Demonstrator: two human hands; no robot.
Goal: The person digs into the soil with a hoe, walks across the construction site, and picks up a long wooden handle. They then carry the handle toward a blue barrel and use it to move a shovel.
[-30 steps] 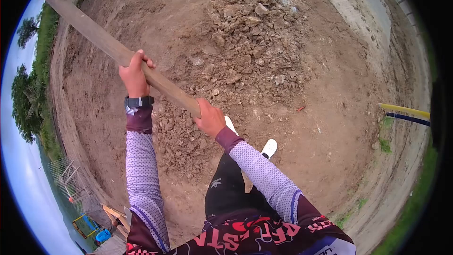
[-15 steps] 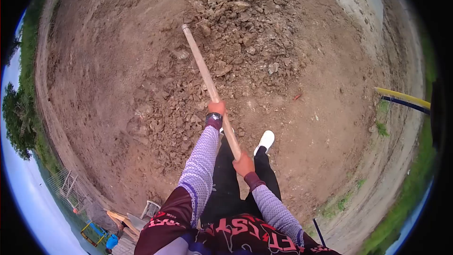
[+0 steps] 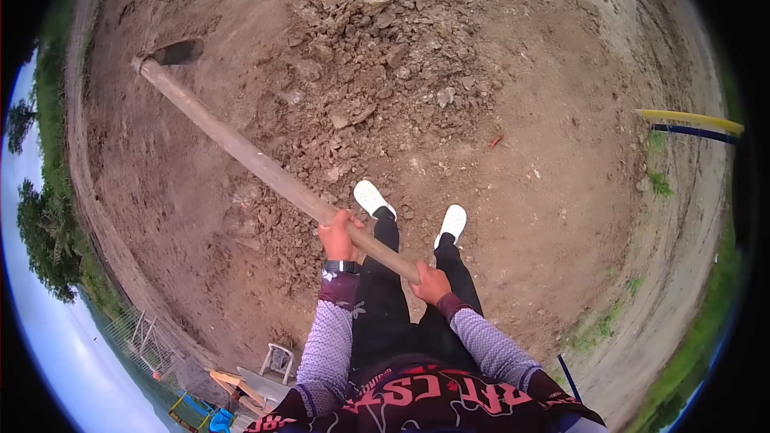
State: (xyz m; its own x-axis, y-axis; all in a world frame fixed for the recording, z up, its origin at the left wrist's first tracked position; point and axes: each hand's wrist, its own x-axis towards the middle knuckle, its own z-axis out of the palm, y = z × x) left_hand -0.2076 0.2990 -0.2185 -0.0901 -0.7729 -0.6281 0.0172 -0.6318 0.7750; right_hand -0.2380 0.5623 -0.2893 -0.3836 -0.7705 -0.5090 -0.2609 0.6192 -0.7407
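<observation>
A hoe with a long wooden handle (image 3: 241, 150) slants from my body toward the upper left. Its dark, flat metal blade (image 3: 178, 52) shows at the far end, raised off the ground as far as I can tell. Partway down the handle, the fingers of my left hand (image 3: 340, 232) are wrapped round the wood, a dark watch on that wrist. My right hand (image 3: 431, 282) grips the near end. Beyond and below the handle lies a heap of broken brown soil clods (image 3: 385, 56).
My white shoes (image 3: 455, 223) stand on bare dirt at the near edge of the loose soil. A yellow and dark blue bar (image 3: 694, 123) juts in from the right. At lower left are wooden boards (image 3: 241, 389), a wire fence (image 3: 140, 337) and a blue shape.
The hoe's head has swung left and up toward the camera, and its blade has come into view. My left hand has slid or moved nearer my body; the right still grips the end.
</observation>
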